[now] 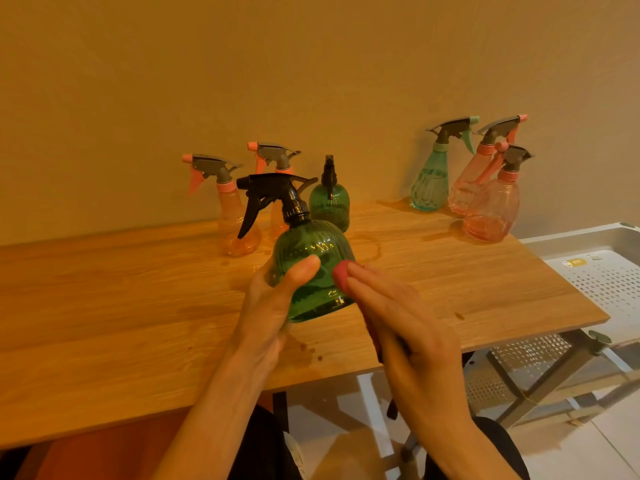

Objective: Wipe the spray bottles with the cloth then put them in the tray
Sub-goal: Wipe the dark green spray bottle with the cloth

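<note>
We steady green bottle (313,268) above table (138,306), left hand (273,306) curled round it; right hand (398,317), fingers straight together, presses cloth (341,273), mostly hidden. Rotate bottle, wipe evenly.

cloth (341,273): mostly hidden under right hand (408,327) | tray (588,237): cut by right edge
</note>
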A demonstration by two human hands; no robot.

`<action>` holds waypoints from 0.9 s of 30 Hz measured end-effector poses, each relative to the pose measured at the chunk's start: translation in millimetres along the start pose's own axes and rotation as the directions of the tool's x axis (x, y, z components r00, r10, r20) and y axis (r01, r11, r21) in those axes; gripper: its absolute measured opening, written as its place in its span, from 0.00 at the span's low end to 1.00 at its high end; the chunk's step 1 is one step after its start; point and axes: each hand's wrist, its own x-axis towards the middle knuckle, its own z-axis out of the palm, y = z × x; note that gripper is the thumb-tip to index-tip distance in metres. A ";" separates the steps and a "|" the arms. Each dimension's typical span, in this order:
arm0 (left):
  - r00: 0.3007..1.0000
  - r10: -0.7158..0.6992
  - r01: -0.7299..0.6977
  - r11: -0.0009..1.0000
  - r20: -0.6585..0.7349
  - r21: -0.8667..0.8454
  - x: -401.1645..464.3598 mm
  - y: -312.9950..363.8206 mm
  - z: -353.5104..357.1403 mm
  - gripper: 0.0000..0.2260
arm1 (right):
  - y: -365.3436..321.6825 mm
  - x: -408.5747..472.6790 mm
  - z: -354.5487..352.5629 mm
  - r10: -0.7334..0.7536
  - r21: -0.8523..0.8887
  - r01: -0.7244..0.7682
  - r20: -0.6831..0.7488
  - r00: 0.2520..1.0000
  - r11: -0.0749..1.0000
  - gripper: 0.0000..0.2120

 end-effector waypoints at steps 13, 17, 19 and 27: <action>0.998 -0.063 0.063 0.997 -0.015 -0.035 -10.4 -4.9 12.8 0.24 | -16.6 6.9 -2.1 0.338 0.378 -0.279 -0.099 0.936 0.883 0.16; 0.999 -0.028 0.028 1.000 0.046 -0.005 -11.4 -5.3 10.9 0.37 | -13.4 6.8 -1.2 0.333 0.314 -0.266 -0.184 0.925 0.912 0.10; 0.997 0.003 -0.007 0.998 0.078 0.060 -8.8 -6.8 9.9 0.44 | -12.4 6.6 0.0 0.341 0.327 -0.266 -0.200 0.919 0.907 0.10; 0.998 0.016 -0.018 0.999 0.060 0.029 -7.8 -6.5 10.7 0.35 | -13.7 6.0 8.1 0.223 0.234 -0.166 -0.242 0.944 0.958 0.11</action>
